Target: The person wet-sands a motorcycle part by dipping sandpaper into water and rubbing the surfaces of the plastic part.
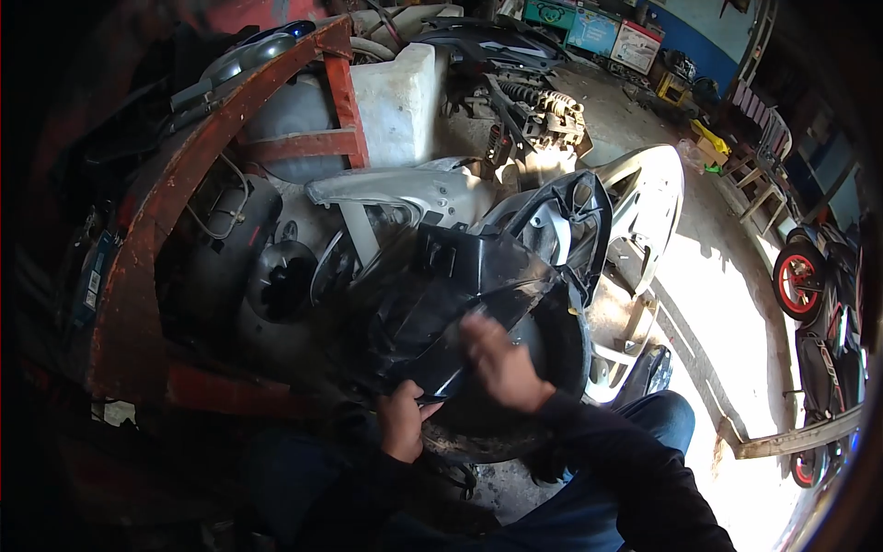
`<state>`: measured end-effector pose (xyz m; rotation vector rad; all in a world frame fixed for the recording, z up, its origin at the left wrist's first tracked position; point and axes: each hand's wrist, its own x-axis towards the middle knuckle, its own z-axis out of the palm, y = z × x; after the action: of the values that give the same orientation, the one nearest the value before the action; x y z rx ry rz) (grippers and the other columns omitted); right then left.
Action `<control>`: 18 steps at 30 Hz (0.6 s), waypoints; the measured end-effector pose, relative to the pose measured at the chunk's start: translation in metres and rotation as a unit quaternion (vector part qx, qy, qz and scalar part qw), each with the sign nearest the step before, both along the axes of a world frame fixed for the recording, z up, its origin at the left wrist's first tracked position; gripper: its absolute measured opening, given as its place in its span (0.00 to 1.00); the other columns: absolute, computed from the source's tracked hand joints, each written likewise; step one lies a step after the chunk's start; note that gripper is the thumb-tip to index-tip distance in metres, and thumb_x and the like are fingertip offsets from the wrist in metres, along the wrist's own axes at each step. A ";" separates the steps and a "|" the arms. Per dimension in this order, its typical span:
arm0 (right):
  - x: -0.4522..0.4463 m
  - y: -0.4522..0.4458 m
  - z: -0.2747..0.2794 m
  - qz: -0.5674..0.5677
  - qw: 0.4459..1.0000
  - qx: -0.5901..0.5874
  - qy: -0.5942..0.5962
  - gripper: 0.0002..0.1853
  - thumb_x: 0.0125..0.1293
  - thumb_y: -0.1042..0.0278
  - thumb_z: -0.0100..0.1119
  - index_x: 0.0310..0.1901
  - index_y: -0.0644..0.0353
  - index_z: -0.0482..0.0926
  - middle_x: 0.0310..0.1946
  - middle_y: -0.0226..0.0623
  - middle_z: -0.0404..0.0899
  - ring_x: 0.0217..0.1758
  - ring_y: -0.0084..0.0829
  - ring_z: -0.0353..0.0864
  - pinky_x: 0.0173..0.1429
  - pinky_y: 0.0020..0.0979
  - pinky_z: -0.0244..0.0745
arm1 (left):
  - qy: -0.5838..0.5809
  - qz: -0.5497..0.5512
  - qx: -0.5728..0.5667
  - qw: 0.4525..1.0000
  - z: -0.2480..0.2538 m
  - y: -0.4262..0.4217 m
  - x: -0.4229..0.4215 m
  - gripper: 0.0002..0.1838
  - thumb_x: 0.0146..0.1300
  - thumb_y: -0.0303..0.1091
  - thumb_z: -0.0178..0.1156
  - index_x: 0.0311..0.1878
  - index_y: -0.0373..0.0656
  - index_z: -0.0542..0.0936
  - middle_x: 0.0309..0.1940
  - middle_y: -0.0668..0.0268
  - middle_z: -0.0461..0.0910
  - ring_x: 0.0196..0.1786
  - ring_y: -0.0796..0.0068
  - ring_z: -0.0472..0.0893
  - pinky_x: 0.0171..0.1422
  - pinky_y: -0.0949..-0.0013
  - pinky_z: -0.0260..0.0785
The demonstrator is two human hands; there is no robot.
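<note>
A black plastic motorcycle body panel (pixel 441 308), glossy and smudged with light dirt, lies tilted over a dark round basin (pixel 575 354). My left hand (pixel 402 423) is closed on the panel's near lower edge, with the thumb along the top. Over the panel's right side is my right hand (pixel 504 363), its fingers smeared by motion. Whether it holds anything, I cannot make out. Beyond the panel lie another black fairing piece (pixel 589 230) and a silver fairing (pixel 414 193).
A rusty red metal frame (pixel 138 239) curves along the left. A pale fairing (pixel 667 198) stands at the right of the basin. Mechanical parts (pixel 552 120) sit farther back. Motorcycles with a red-rimmed wheel (pixel 798 281) stand at far right, near a wooden beam (pixel 800 437).
</note>
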<state>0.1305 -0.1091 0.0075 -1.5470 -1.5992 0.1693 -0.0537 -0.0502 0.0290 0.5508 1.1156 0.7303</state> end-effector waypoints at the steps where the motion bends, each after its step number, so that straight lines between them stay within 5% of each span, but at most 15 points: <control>1: 0.018 0.013 -0.010 -0.087 0.991 -0.058 0.086 0.23 0.65 0.82 0.49 0.63 0.67 0.69 0.60 0.56 0.74 0.61 0.53 0.77 0.61 0.38 0.75 | -0.002 -0.005 0.006 1.000 0.003 0.000 0.001 0.14 0.57 0.24 0.51 0.44 0.27 0.77 0.42 0.54 0.80 0.43 0.59 0.84 0.48 0.57 0.83; 2: 0.030 0.026 -0.018 -0.152 0.981 -0.075 0.092 0.21 0.67 0.82 0.47 0.62 0.67 0.70 0.58 0.53 0.76 0.57 0.51 0.81 0.57 0.36 0.78 | -0.004 -0.009 0.012 1.000 0.005 0.001 0.001 0.14 0.57 0.24 0.50 0.45 0.27 0.77 0.42 0.54 0.80 0.43 0.59 0.84 0.48 0.57 0.83; 4: -0.008 0.012 0.005 -0.090 0.989 -0.085 0.086 0.21 0.66 0.81 0.49 0.61 0.67 0.71 0.59 0.53 0.74 0.61 0.52 0.77 0.61 0.38 0.76 | -0.011 -0.019 0.019 1.000 0.004 0.005 0.000 0.14 0.58 0.25 0.51 0.46 0.28 0.77 0.43 0.54 0.80 0.43 0.59 0.84 0.49 0.57 0.83; 5: -0.029 0.002 0.005 -0.006 1.000 0.002 -0.006 0.21 0.64 0.81 0.50 0.60 0.67 0.71 0.62 0.52 0.72 0.66 0.52 0.73 0.65 0.41 0.72 | -0.018 -0.034 0.017 0.999 0.004 0.004 -0.002 0.15 0.58 0.25 0.51 0.47 0.28 0.77 0.43 0.54 0.80 0.44 0.59 0.84 0.49 0.56 0.83; 6: -0.036 -0.009 0.013 0.110 0.990 -0.027 -0.083 0.23 0.62 0.80 0.51 0.61 0.68 0.71 0.63 0.53 0.70 0.69 0.52 0.68 0.68 0.43 0.70 | -0.018 -0.036 0.019 0.999 0.004 0.004 -0.002 0.15 0.58 0.25 0.51 0.47 0.28 0.77 0.43 0.54 0.80 0.44 0.59 0.84 0.49 0.56 0.83; 8: -0.017 -0.002 0.007 0.137 0.987 0.016 -0.079 0.22 0.64 0.78 0.51 0.61 0.68 0.71 0.62 0.52 0.72 0.66 0.52 0.73 0.66 0.44 0.71 | 0.001 -0.033 0.008 0.999 0.002 0.003 -0.004 0.15 0.59 0.26 0.51 0.48 0.30 0.77 0.44 0.55 0.80 0.45 0.59 0.83 0.50 0.55 0.82; 9: -0.010 0.005 0.012 0.025 0.996 -0.057 0.057 0.20 0.65 0.77 0.51 0.60 0.69 0.72 0.61 0.52 0.73 0.61 0.54 0.76 0.65 0.44 0.72 | -0.016 -0.042 0.021 0.999 -0.002 0.004 -0.004 0.16 0.65 0.34 0.52 0.51 0.33 0.76 0.45 0.56 0.80 0.45 0.61 0.83 0.49 0.56 0.82; 10: 0.003 0.019 0.013 -0.059 0.997 -0.007 0.050 0.20 0.65 0.78 0.50 0.59 0.70 0.72 0.60 0.53 0.74 0.57 0.56 0.79 0.63 0.44 0.74 | -0.016 -0.040 0.020 0.999 0.004 0.004 -0.001 0.16 0.65 0.34 0.52 0.51 0.33 0.76 0.45 0.56 0.80 0.45 0.61 0.83 0.49 0.56 0.82; 12: -0.012 0.017 0.016 -0.049 0.995 -0.048 0.067 0.19 0.65 0.77 0.50 0.58 0.69 0.73 0.61 0.53 0.72 0.62 0.55 0.76 0.67 0.46 0.70 | -0.033 -0.013 0.023 0.999 0.020 0.004 0.005 0.23 0.71 0.48 0.51 0.55 0.36 0.75 0.47 0.57 0.80 0.47 0.62 0.83 0.48 0.56 0.82; 13: -0.024 0.008 0.016 0.076 0.997 0.003 -0.018 0.19 0.65 0.75 0.51 0.58 0.66 0.74 0.63 0.53 0.71 0.67 0.53 0.71 0.71 0.48 0.65 | -0.005 -0.045 0.033 0.998 0.014 0.005 0.002 0.32 0.72 0.60 0.48 0.58 0.37 0.73 0.49 0.57 0.80 0.48 0.61 0.83 0.49 0.57 0.81; 16: -0.016 0.000 0.012 0.164 0.986 -0.013 -0.026 0.20 0.65 0.73 0.51 0.58 0.66 0.74 0.64 0.52 0.71 0.69 0.53 0.68 0.72 0.46 0.64 | 0.001 -0.037 0.013 0.999 0.010 0.006 0.000 0.33 0.72 0.61 0.48 0.59 0.36 0.73 0.51 0.57 0.80 0.50 0.61 0.83 0.51 0.57 0.80; 18: 0.010 0.017 0.008 -0.064 0.985 -0.083 0.140 0.19 0.68 0.71 0.50 0.59 0.67 0.73 0.62 0.52 0.72 0.68 0.51 0.71 0.67 0.45 0.69 | 0.003 -0.041 0.015 0.999 0.012 0.007 0.001 0.35 0.71 0.63 0.48 0.60 0.36 0.72 0.52 0.56 0.80 0.51 0.60 0.83 0.52 0.57 0.80</control>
<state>0.1406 -0.0919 0.0154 -1.6648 -1.2880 0.4397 -0.0524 -0.0429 0.0411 0.6209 1.0831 0.6753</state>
